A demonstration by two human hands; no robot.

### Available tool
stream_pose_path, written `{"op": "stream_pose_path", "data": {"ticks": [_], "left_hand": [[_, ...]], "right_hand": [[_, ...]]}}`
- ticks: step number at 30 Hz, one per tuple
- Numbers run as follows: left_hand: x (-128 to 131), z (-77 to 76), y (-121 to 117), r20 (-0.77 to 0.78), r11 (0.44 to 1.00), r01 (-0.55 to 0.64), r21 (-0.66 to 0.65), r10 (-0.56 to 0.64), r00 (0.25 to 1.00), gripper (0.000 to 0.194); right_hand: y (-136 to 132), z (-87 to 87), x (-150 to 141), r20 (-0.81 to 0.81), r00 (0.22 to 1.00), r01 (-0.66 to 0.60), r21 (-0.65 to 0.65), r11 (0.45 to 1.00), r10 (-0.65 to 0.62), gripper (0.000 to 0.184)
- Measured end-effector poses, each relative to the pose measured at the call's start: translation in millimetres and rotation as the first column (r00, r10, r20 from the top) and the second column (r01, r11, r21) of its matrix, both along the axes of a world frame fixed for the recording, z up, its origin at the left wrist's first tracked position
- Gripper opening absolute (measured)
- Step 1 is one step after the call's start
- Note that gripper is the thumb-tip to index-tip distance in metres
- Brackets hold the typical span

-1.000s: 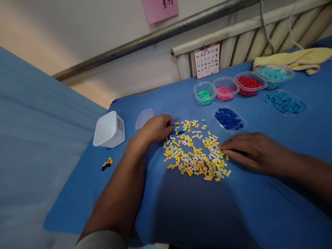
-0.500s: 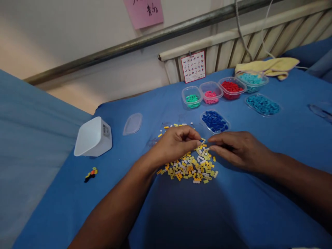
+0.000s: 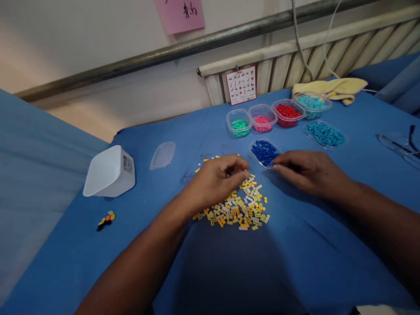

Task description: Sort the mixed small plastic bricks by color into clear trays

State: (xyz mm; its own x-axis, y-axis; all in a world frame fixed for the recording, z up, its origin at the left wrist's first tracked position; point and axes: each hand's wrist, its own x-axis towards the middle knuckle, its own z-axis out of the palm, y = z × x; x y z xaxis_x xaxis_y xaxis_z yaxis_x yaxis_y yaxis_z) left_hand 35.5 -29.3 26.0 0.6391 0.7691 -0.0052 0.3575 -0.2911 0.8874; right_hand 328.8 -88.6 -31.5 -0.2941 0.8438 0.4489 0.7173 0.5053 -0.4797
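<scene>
While blue bricks (image 3: 262, 151) lie in the shallow tray (image 3: 257, 163), right hand's (image 3: 313, 173) fingertips sit nearly together at its rim, hold unclear; left hand (image 3: 220, 180) curls, slightly open, above yellow bricks (image 3: 234, 212), hold unclear. Light, low fingertips should limit spills.

Open tabletop (image 3: 124, 245): free passage is offered between white box (image 3: 106, 173) and yellow pile (image 3: 239, 208).
Rear right: passage is obstructed by lidless tubs (image 3: 262, 119).
Far right: glasses (image 3: 402, 148) are met.
</scene>
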Motion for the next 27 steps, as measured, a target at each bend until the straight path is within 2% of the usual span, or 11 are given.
{"op": "stream_pose_path", "data": {"ticks": [3, 6, 8, 12, 15, 19, 23, 27], "left_hand": [[-24, 22.5, 19, -0.168, 0.978, -0.058, 0.201, 0.093, 0.981, 0.023], [-48, 38.3, 37, -0.403, 0.941, -0.046, 0.335, 0.187, 0.896, 0.024], [-58, 42.5, 45, -0.529, 0.925, -0.006, 0.38, 0.222, 0.819, 0.023], [-67, 39.8, 54, -0.695, 0.929, 0.073, 0.363, 0.217, 0.685, 0.02], [-71, 35.2, 56, -0.753, 0.938, 0.12, 0.327, 0.182, 0.632, 0.021], [-75, 30.2, 57, -0.787, 0.943, 0.166, 0.287, 0.133, 0.603, 0.024], [-75, 24.5, 56, -0.801, 0.942, 0.2, 0.27, 0.105, 0.589, 0.03], [-69, 18.6, 55, -0.79, 0.923, 0.23, 0.308, 0.113, 0.602, 0.032]], "right_hand": [[9, -2.1, 20, 0.026, 0.989, 0.144, -0.035, 0.989, -0.143, 0.025], [11, -7.8, 25, 0.071, 0.992, 0.105, -0.061, 0.993, -0.101, 0.027], [12, -13.3, 24, 0.124, 0.991, 0.064, -0.065, 0.996, -0.055, 0.027], [14, -22.2, 23, 0.192, 0.979, 0.072, -0.016, 0.997, -0.068, 0.03], [14, -22.8, 26, 0.193, 0.977, 0.096, -0.001, 0.995, -0.094, 0.032], [12, -15.9, 29, 0.13, 0.971, 0.199, 0.01, 0.98, -0.199, 0.034], [13, -9.4, 30, 0.046, 0.925, 0.377, 0.014, 0.926, -0.377, 0.035], [15, -9.1, 30, 0.006, 0.899, 0.438, -0.019, 0.899, -0.438, 0.038]]}}
